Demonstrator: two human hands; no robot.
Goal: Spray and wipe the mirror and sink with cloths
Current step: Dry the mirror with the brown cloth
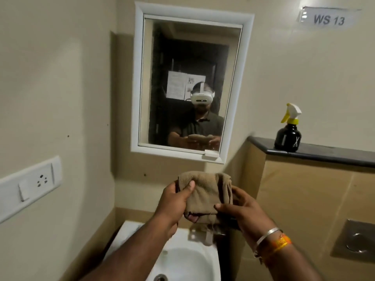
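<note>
I hold a folded tan cloth (205,191) up in front of me, above the white sink (182,258). My left hand (174,201) grips its left edge, thumb on the front. My right hand (239,209) pinches its lower right side. The white-framed mirror (188,88) hangs on the wall just above the cloth and reflects me holding it. A black spray bottle (288,132) with a white and yellow trigger head stands upright on a dark ledge (324,154) to the right, apart from both hands.
A white switch and socket plate (30,185) sits on the left wall. A metal flush plate (355,240) is set into the tiled wall at the right. The sink's tap (209,234) is partly hidden behind the cloth. A "WS 13" label (326,18) is stuck high on the wall.
</note>
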